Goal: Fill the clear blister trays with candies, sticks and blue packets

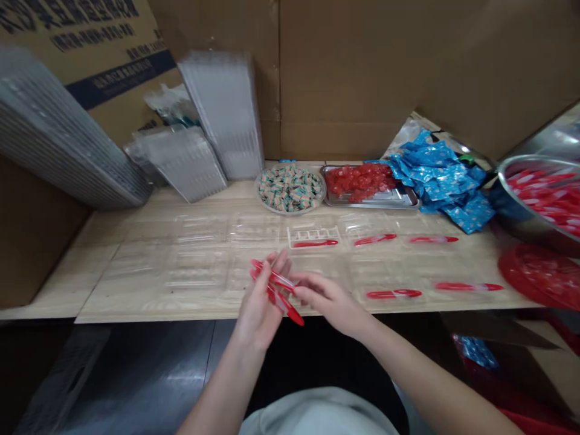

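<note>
Several red pen-shaped plastic pieces (293,313) with clear middle parts lie in my left hand (259,308), its fingers closed around them. My right hand (330,299) pinches the near end of one of these pieces, close beside my left hand. Beyond both hands, clear plastic trays (199,266) are laid out in two rows on the wooden table. Similar red pieces (394,294) lie in the trays toward the right. One back-row tray holds a white ladder-like insert (313,234) along with a red piece (316,243). My hands cover part of the front-row trays.
Along the back stand stacked clear trays (226,115), a round dish of small packets (290,190), and a metal tray (399,198) with red packets (360,181). Blue packets (439,172) are heaped beside a metal bowl (502,172) of red pieces. A red container (512,272) sits at the right edge.
</note>
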The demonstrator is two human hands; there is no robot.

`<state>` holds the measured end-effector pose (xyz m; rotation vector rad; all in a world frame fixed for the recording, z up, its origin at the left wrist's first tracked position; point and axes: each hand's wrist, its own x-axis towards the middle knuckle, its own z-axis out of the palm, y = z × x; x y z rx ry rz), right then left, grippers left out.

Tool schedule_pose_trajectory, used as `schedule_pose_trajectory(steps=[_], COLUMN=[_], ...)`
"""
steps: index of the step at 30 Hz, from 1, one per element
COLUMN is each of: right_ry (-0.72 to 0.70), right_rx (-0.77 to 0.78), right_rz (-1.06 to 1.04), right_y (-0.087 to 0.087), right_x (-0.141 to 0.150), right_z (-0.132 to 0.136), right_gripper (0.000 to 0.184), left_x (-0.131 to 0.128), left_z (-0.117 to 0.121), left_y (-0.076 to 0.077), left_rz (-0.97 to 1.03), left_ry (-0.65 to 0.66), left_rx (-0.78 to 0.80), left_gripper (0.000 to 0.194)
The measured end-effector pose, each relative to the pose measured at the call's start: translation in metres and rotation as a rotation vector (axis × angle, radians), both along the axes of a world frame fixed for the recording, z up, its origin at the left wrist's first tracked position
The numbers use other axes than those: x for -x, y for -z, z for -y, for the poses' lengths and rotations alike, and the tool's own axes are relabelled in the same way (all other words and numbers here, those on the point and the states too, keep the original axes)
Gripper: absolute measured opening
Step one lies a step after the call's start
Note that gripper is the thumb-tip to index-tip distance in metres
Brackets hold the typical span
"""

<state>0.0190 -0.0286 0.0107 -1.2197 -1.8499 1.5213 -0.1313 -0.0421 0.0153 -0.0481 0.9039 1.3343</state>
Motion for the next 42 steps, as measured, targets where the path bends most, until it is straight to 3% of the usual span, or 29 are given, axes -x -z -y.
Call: schedule_pose_trajectory(steps=[3, 7, 9, 13, 16, 18, 20, 22, 24, 26, 29, 32, 34, 38, 42], right_ry=[-0.136, -0.029, 0.009, -0.061, -0.113, -0.028, -0.017, -0.146, -0.252, -0.204, -0.088, -0.130, -0.164, -0.110, -0.016], right_rx=[-0.039, -0.291, -0.392, -0.728, -0.832, -0.791, -0.592, -0.316, -0.164, -0.226, -0.484, -0.715, -0.813, -0.872, -0.862], right_rz=[0.003, 0.168, 0.239, 0.457, 0.583, 0.532, 0.373, 0.194, 0.105, 0.136, 0.287, 0.396, 0.440, 0.485, 0.612], right_y=[0.001, 0.016, 0.024, 0.040, 0.042, 0.035, 0.024, 0.013, 0.007, 0.009, 0.022, 0.036, 0.041, 0.043, 0.049], right_x=[0.029, 0.051, 0.062, 0.086, 0.095, 0.095, 0.093, 0.089, 0.085, 0.079, 0.071, 0.070, 0.072, 0.077, 0.084], right_z=[-0.021, -0.063, -0.083, -0.107, -0.106, -0.092, -0.070, -0.046, -0.027, -0.018, -0.018, -0.016, -0.012, -0.022, -0.057], right_gripper=[0.026, 0.022, 0.021, 0.022, 0.023, 0.026, 0.027, 0.028, 0.027, 0.025, 0.023, 0.023, 0.023, 0.028, 0.041], left_x=[0.021, 0.074, 0.094, 0.104, 0.100, 0.094, 0.085, 0.073, 0.063, 0.060, 0.075, 0.097, 0.105, 0.104, 0.102], left_z=[0.005, 0.008, 0.008, 0.006, 0.002, -0.001, -0.006, -0.009, -0.008, -0.002, 0.018, 0.038, 0.048, 0.053, 0.054], left_y=[0.002, 0.005, 0.008, 0.012, 0.012, 0.012, 0.012, 0.012, 0.012, 0.014, 0.023, 0.037, 0.046, 0.060, 0.073], left_rz=[-0.132, -0.325, -0.344, -0.164, 0.028, 0.071, 0.074, 0.058, 0.009, -0.147, -0.634, -1.071, -1.178, -1.314, -1.597], left_ry=[-0.036, -0.286, -0.328, -0.253, -0.261, -0.321, -0.383, -0.412, -0.385, -0.306, -0.318, -0.302, -0.130, 0.212, 0.345], left_rx=[-0.060, -0.020, 0.002, -0.041, -0.047, -0.033, -0.006, 0.000, -0.041, -0.107, -0.154, -0.176, -0.231, -0.380, -0.519], left_gripper=[0.025, 0.023, 0.020, 0.018, 0.010, 0.010, 0.014, 0.017, 0.017, 0.014, 0.035, 0.033, 0.027, 0.035, 0.040])
